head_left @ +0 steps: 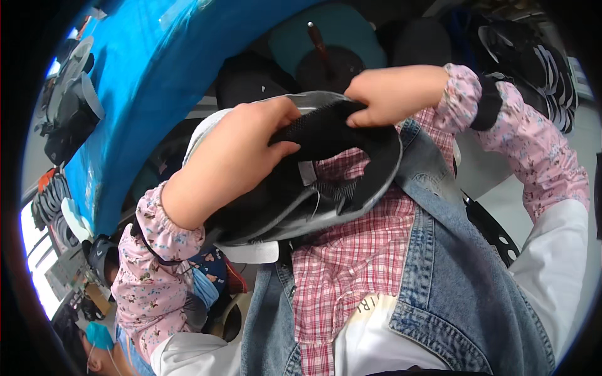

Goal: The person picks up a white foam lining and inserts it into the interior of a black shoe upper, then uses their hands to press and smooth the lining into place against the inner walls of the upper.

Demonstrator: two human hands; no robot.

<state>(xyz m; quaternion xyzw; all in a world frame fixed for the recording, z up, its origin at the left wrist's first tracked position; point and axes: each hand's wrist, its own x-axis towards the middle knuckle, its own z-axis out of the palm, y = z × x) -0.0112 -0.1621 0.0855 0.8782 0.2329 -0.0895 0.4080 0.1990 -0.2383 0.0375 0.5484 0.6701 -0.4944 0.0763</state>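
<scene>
A black cap (376,166) with a grey edge is held in front of my chest, its hollow inside facing me. A small white label (307,173) shows inside it. My left hand (241,141) is closed on the cap's band from the left, thumb and fingers pinching dark mesh cloth. From the far right, my right hand (395,94) pinches the same band between thumb and fingers. The two hands are a short way apart. Below the cap's left side, a white flap (254,252) sticks out; I cannot tell if it belongs to the cap.
A blue-covered table (125,119) curves along the left and far side. Beyond the cap stands a brown-handled tool (318,41) on a dark round base. Stacked caps lie at the far right (549,75) and left (72,100). A person in a teal mask (99,335) is at lower left.
</scene>
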